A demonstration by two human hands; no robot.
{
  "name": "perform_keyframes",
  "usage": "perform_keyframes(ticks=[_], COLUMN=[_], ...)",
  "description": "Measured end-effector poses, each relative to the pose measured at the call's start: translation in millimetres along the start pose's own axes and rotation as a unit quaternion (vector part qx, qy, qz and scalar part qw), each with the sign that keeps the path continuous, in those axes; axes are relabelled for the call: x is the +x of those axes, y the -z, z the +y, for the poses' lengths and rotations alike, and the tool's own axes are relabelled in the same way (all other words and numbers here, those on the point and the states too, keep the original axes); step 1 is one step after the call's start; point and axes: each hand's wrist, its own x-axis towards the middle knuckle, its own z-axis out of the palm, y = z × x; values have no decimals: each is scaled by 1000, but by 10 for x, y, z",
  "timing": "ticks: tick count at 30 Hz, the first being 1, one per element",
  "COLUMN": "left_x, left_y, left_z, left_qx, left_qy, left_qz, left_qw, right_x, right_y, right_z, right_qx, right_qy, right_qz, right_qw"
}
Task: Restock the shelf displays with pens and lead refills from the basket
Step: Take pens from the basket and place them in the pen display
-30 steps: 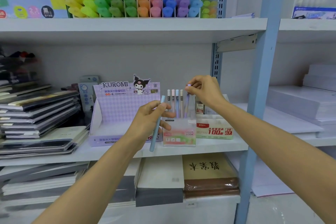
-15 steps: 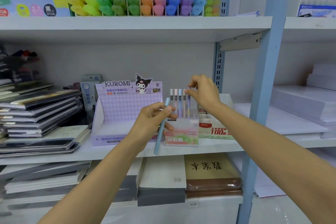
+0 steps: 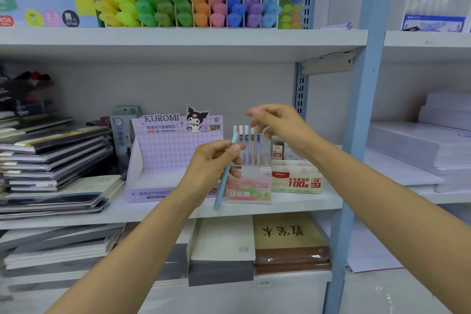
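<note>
My left hand (image 3: 213, 168) grips a light blue pen (image 3: 222, 186) that slants down toward the shelf edge, in front of the small pink-green "Fruit Soda" pen stand (image 3: 249, 190). Several pastel pens (image 3: 246, 145) stand upright in that stand. My right hand (image 3: 280, 126) hovers just above and behind the standing pens, fingers spread, holding nothing. Left of the stand sits the purple Kuromi lead-refill display box (image 3: 165, 155). To its right is a white-and-red lead-refill box (image 3: 297, 181). No basket is in view.
Stacks of notebooks (image 3: 51, 160) fill the middle shelf's left side. The shelf above carries coloured highlighters (image 3: 193, 5). A blue upright post (image 3: 362, 109) stands right of my arm, with white paper reams (image 3: 420, 148) beyond. Books lie on the lower shelf (image 3: 288, 239).
My right hand has let go of the purple pen, now standing in the stand, and has lifted with fingers opening. My left hand has kept the blue pen in place.
</note>
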Motion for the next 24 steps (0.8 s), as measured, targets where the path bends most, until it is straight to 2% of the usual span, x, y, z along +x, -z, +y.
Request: perform_keyframes(ticks=[2, 4, 10, 16, 17, 19, 21, 24], left_x=[4, 6, -48, -76, -75, -74, -97, -156], left_y=[-31, -48, 54, 69, 60, 86, 156, 245], left_z=[26, 37, -11, -2, -4, -46, -120, -245], left_qx=[-7, -5, 0, -17, 1, 112, 246, 369], left_qy=[-7, -11, 15, -1, -12, -57, -107, -141], left_qz=[-3, 0, 21, 25, 27, 61, 97, 63], left_qw=[1000, 1000, 1000, 1000, 1000, 990, 959, 917], right_x=[-78, -119, -90, -73, -56, -6, 50, 119], right_y=[-78, -133, 8, -98, -100, -66, 11, 80], right_z=[-66, -86, -93, -108, -117, -129, -121, -64], right_qx=[-20, -16, 99, 186, 187, 185, 167, 99], right_qy=[-3, 1, -6, -12, -10, -12, -16, -30], right_qz=[-85, -110, -12, -37, -32, -6, 44, 107], right_qw=[996, 994, 995, 982, 982, 983, 985, 989])
